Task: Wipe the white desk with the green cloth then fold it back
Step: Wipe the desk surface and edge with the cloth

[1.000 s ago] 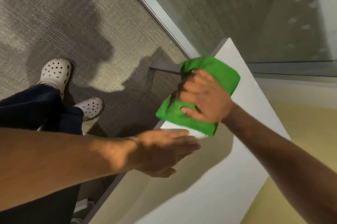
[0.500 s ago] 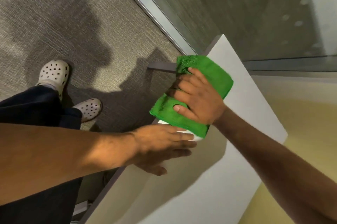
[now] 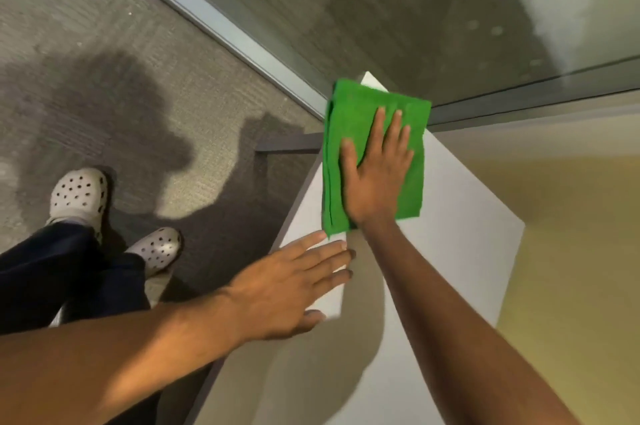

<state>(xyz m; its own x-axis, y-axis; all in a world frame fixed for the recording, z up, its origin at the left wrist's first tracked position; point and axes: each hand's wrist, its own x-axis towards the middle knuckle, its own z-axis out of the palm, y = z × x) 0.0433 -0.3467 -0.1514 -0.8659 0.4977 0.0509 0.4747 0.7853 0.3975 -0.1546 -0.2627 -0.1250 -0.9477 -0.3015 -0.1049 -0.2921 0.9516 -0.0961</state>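
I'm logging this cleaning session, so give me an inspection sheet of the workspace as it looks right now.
Surface: white desk, bare apart from the cloth and hands.
Job's things: green cloth folded, flat near the desk's far corner.
Clutter: nothing seen.
Grippers: right hand open, palm flat on the cloth; left hand open, fingers extended over the desk's near edge.
Cables: nothing seen.
Surroundings: grey carpet, glass partition, feet in perforated clogs.

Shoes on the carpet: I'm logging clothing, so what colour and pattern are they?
The shoes are pale grey-white clogs dotted with dark round holes, seen in the head view.
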